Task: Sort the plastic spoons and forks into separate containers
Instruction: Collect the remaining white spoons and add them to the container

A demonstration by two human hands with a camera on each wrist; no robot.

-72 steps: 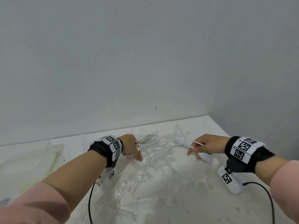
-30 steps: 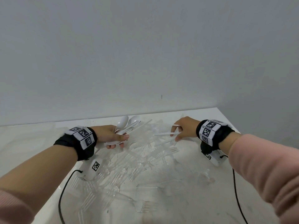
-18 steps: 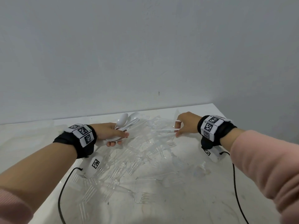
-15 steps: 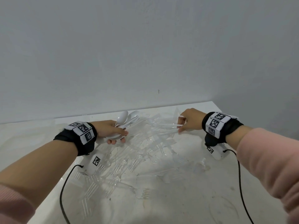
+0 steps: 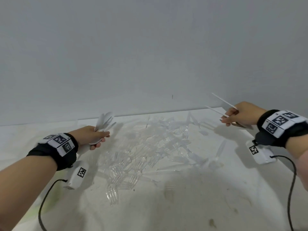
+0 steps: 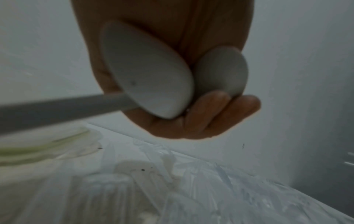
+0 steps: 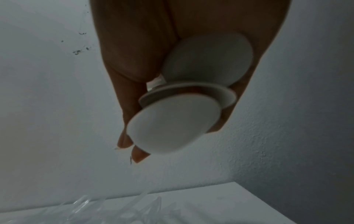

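HEAD: right hand (image 5: 241, 114) has risen off the pile of clear plastic forks (image 5: 141, 155) on the white table (image 5: 200, 197), pinching white plastic spoons (image 5: 221, 105); left hand (image 5: 93, 135) still grips its bunch | LEFT WRIST: fingers curled round two bowls (image 6: 149, 75) | RIGHT WRIST: three bowls (image 7: 172, 125) clamped | VERDICT: spoons gathered, containers out of view.

Readable text: you had none in any view.
Wristbands (image 5: 281, 123): black-and-white square code markers only.
Wrist camera housings (image 5: 78, 175): the same coded squares, no words.
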